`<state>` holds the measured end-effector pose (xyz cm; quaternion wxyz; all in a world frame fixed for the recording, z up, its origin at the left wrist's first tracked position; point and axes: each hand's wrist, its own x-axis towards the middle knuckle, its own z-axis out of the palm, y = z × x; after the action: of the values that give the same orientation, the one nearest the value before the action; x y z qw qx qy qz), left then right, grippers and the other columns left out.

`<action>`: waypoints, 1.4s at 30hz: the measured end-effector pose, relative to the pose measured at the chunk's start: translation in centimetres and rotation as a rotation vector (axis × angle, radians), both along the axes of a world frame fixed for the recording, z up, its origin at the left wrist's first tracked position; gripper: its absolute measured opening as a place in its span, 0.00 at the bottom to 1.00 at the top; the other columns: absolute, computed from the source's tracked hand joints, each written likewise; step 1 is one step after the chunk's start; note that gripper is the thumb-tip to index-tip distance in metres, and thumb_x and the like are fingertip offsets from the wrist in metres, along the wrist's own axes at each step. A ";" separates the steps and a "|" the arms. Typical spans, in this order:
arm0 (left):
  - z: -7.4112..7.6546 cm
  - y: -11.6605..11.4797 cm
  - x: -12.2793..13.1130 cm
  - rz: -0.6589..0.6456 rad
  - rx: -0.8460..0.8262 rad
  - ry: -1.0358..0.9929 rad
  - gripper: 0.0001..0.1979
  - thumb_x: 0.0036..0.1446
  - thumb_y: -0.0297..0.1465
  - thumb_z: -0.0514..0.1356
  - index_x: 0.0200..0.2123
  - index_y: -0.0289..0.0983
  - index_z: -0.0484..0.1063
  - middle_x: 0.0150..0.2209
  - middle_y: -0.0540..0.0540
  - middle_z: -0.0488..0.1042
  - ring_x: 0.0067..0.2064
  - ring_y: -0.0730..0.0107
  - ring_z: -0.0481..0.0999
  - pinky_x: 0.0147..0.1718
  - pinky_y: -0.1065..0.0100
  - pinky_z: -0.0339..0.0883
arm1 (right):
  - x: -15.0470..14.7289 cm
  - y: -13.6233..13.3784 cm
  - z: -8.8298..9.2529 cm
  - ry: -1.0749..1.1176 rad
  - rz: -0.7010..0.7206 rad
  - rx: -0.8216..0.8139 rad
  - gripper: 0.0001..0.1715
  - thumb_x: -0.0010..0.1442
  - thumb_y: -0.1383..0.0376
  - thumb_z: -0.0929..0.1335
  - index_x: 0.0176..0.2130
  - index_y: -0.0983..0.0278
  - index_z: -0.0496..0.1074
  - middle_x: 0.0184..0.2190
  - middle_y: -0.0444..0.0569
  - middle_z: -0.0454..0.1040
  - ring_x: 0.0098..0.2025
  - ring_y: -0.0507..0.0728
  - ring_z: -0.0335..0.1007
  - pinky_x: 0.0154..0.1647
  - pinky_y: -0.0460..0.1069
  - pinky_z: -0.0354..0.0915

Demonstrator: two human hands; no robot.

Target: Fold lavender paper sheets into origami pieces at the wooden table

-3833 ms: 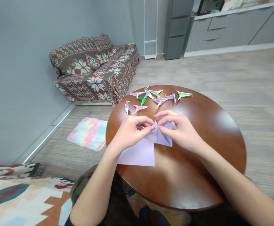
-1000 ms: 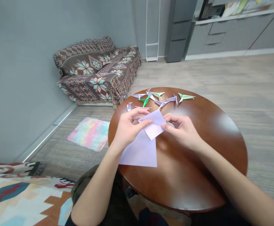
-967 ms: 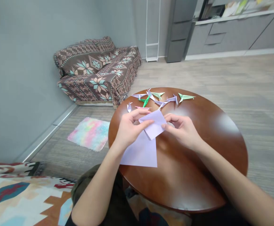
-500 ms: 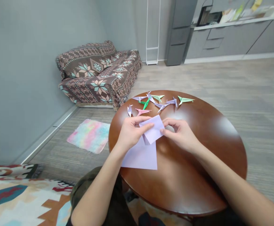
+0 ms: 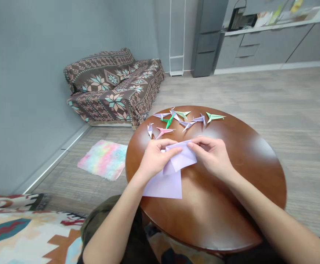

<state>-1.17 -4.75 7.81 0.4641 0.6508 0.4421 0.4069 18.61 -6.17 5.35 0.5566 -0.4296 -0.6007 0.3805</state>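
A partly folded sheet of lilac origami paper (image 5: 184,158) is held above the table between both hands. My left hand (image 5: 157,154) pinches its left side, thumb on the near face and fingers behind. At the upper right corner, my right hand (image 5: 211,153) grips it between thumb and index finger. Beneath lies a flat lilac sheet (image 5: 167,186) on the table, partly covered by the folded paper and my left hand. Just beyond the hands are a pink folded paper figure (image 5: 164,131) and a small lilac one (image 5: 150,130).
The round brown table (image 5: 231,205) carries several more folded figures at its far side, among them a dark green one (image 5: 168,121) and a light green one (image 5: 214,117). A covered sofa (image 5: 116,88) and a fluffy pastel mat (image 5: 103,159) lie beyond the table's left.
The folded paper has turned and tilted, its upper edge now nearly level. My right hand has shifted from its right corner to the upper right, closer to my left hand.
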 end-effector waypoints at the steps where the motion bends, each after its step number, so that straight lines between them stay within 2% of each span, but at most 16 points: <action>1: 0.0 0.0 0.0 -0.007 -0.005 -0.006 0.12 0.54 0.37 0.71 0.38 0.35 0.86 0.32 0.45 0.84 0.30 0.68 0.77 0.29 0.71 0.66 | 0.0 0.0 0.0 0.002 -0.004 0.007 0.08 0.62 0.62 0.74 0.32 0.63 0.82 0.27 0.45 0.80 0.30 0.54 0.73 0.30 0.48 0.66; 11: 0.1 0.1 -0.1 -0.012 -0.004 0.002 0.13 0.56 0.38 0.70 0.39 0.35 0.86 0.32 0.45 0.84 0.28 0.69 0.76 0.27 0.72 0.66 | -0.2 -0.1 0.2 0.012 -0.031 0.038 0.08 0.60 0.62 0.74 0.30 0.63 0.81 0.26 0.46 0.78 0.30 0.55 0.72 0.29 0.49 0.65; 17: 0.0 0.2 0.0 0.008 -0.004 -0.001 0.12 0.55 0.38 0.70 0.35 0.35 0.86 0.29 0.46 0.82 0.28 0.69 0.75 0.27 0.71 0.66 | -0.2 -0.1 0.2 -0.028 -0.042 0.037 0.10 0.61 0.60 0.74 0.30 0.63 0.81 0.27 0.47 0.79 0.30 0.57 0.73 0.30 0.50 0.66; 25: 0.5 0.6 -1.2 -0.173 -0.068 0.128 0.15 0.60 0.40 0.66 0.30 0.35 0.84 0.29 0.47 0.81 0.31 0.66 0.75 0.32 0.68 0.65 | 0.4 0.0 0.1 -0.112 0.004 0.060 0.09 0.63 0.63 0.72 0.32 0.63 0.80 0.28 0.46 0.78 0.31 0.55 0.70 0.30 0.49 0.63; 29: 0.5 0.6 -1.5 -0.186 -0.063 0.186 0.17 0.62 0.42 0.64 0.31 0.34 0.83 0.25 0.49 0.77 0.28 0.70 0.71 0.30 0.69 0.62 | 0.5 0.0 0.2 -0.074 0.019 0.023 0.09 0.62 0.62 0.73 0.31 0.63 0.80 0.28 0.46 0.78 0.29 0.55 0.70 0.28 0.49 0.62; 33: 0.7 0.3 -1.3 -0.189 -0.053 0.182 0.17 0.62 0.42 0.63 0.31 0.34 0.83 0.25 0.48 0.77 0.28 0.69 0.71 0.28 0.69 0.61 | 0.6 0.0 0.4 -0.058 0.037 -0.017 0.10 0.62 0.61 0.72 0.31 0.63 0.79 0.27 0.46 0.78 0.28 0.55 0.70 0.27 0.49 0.61; 36: 0.7 0.2 -1.2 -0.243 -0.050 0.213 0.16 0.62 0.40 0.64 0.30 0.34 0.83 0.26 0.48 0.78 0.30 0.68 0.73 0.29 0.69 0.62 | 0.8 0.1 0.6 -0.117 0.076 0.000 0.10 0.63 0.61 0.71 0.31 0.63 0.78 0.27 0.46 0.77 0.29 0.54 0.69 0.28 0.49 0.61; 38: 0.7 0.2 -1.2 -0.277 -0.058 0.215 0.11 0.60 0.36 0.65 0.31 0.35 0.83 0.30 0.46 0.81 0.33 0.67 0.76 0.34 0.68 0.66 | 0.9 0.1 0.7 -0.182 0.110 0.031 0.11 0.64 0.62 0.71 0.30 0.63 0.77 0.27 0.45 0.76 0.29 0.54 0.69 0.30 0.49 0.61; 42: 0.6 0.3 -1.3 -0.232 -0.060 0.191 0.06 0.54 0.33 0.70 0.31 0.36 0.83 0.33 0.44 0.84 0.36 0.64 0.80 0.39 0.66 0.70 | 0.8 -0.1 1.0 -0.248 0.142 0.069 0.12 0.65 0.64 0.69 0.29 0.63 0.77 0.27 0.45 0.76 0.31 0.55 0.68 0.33 0.50 0.62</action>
<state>-2.45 -4.45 8.42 0.4831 0.7191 0.4182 0.2732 19.45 -6.28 6.38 0.4643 -0.4102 -0.7065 0.3421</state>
